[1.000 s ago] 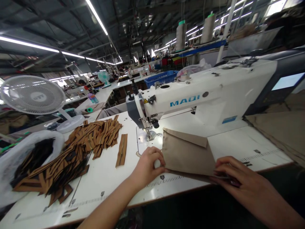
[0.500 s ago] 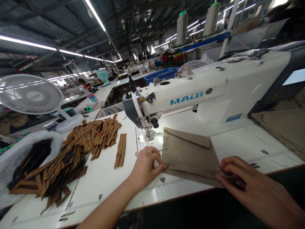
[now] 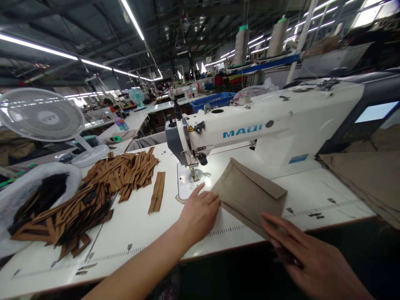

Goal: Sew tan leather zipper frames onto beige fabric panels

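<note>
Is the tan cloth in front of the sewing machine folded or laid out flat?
Folded: the tan cloth has a flap turned over along its far edge.

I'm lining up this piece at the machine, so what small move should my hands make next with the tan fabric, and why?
Probably slide the tan fabric left toward the presser foot. It lies angled just right of the foot, not under it, with the left hand flat on its left corner and the right hand on its near edge.
</note>
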Demonstrator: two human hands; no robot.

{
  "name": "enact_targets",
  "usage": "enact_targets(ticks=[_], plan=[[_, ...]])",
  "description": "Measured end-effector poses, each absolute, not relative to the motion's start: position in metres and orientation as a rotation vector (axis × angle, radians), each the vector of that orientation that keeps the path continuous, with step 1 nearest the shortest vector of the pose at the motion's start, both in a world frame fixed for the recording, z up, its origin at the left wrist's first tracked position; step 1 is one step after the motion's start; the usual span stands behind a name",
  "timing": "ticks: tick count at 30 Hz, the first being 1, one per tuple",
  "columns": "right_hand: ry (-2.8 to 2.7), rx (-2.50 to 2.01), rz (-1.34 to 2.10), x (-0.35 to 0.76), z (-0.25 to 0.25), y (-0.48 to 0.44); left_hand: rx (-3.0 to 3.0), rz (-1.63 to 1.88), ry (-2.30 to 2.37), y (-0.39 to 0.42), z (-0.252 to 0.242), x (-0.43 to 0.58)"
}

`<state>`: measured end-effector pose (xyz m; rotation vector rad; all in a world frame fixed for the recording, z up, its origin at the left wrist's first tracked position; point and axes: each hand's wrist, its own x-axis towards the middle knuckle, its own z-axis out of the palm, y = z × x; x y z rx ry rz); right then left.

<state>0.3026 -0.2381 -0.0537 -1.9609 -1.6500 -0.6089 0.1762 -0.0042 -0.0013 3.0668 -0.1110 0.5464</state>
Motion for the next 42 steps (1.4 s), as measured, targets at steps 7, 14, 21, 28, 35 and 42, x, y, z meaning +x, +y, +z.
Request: enact_targets(ticks=[7,14,21,28,35,42], plan=[[-1.778,-2.009,-0.801,0.270,-0.071,-0.229,3.040,0.494,0.224,-0.002,-0.001,0.222],[-1.807,-1.994,-0.626,0.271,-0.070,-0.240,3.114,0.218,0.349,-0.025,0.010,0.217],[-1.736,-1.810,-0.378,0.322,-0.028,-0.218,3.022,-0.156,0.435,-0.039,0.016,0.211],[-2.224,-1.724,-0.037,0.360,-0.016,-0.154,2.988,-0.188,0.387,-0.038,0.020,0.210],[-2.172,-1.645,-0.250,0.359,-0.034,-0.161,2.896,0.140,0.227,-0.015,0.011,0.179],[-2.010,-1.671,-0.421,0.348,-0.060,-0.133,2.930,0.497,0.497,0.093,0.014,0.072]])
